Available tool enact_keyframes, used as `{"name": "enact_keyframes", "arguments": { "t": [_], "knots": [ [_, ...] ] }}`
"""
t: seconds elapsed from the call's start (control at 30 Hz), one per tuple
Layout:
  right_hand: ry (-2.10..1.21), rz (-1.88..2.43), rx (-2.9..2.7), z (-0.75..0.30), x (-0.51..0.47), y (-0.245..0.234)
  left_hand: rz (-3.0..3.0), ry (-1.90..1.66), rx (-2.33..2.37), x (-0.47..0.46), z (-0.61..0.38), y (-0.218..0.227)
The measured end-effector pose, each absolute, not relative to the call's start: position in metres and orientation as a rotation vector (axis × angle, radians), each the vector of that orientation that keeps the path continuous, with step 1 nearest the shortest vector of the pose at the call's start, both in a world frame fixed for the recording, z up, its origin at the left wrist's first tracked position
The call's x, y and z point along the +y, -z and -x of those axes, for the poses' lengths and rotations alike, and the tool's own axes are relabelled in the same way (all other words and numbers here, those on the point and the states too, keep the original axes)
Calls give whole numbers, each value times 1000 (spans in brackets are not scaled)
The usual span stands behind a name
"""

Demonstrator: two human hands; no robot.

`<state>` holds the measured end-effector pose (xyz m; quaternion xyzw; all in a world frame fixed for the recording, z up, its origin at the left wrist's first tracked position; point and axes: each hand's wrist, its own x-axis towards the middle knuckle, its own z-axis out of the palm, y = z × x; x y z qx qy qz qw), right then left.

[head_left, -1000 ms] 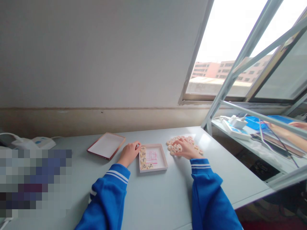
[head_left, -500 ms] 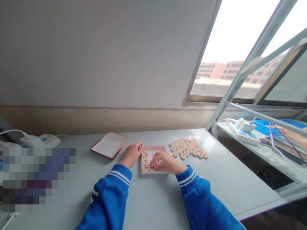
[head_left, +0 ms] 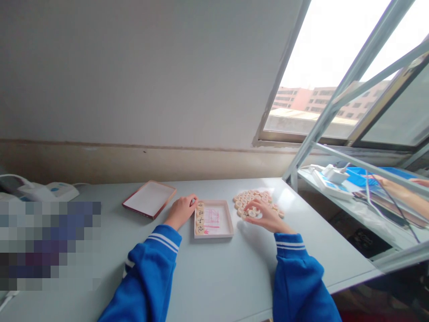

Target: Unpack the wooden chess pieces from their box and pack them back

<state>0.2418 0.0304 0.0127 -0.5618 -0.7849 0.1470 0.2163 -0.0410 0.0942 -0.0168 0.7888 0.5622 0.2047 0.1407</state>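
Chess pieces (head_left: 200, 218) in tray (head_left: 224, 233) bear unreadable black characters.

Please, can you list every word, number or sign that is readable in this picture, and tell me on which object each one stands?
Nothing can be read with certainty.
Pieces in the shallow box: each of the four discs bears one dark character, too small to read.
Box floor: pink printed lines, no legible text.
Loose pile of discs by the right hand: markings too blurred.
Lid: plain white inside, no text.
Left hand covers no writing that shows.

Beige discs (head_left: 255, 201); white tray (head_left: 223, 229), pink lines; blue white-striped sleeves (head_left: 157, 264).
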Motion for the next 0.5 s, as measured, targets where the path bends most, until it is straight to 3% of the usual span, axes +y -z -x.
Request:
{"name": "enact_keyframes", "arguments": {
  "t": [0.2,0.5],
  "knots": [
    [-303,1682,-2169,-251,33,0,-2269,-560,1634,93,40,14],
    [-247,1416,-2229,-208,40,-14,-2196,-645,1554,95,43,13]
  ]
}}
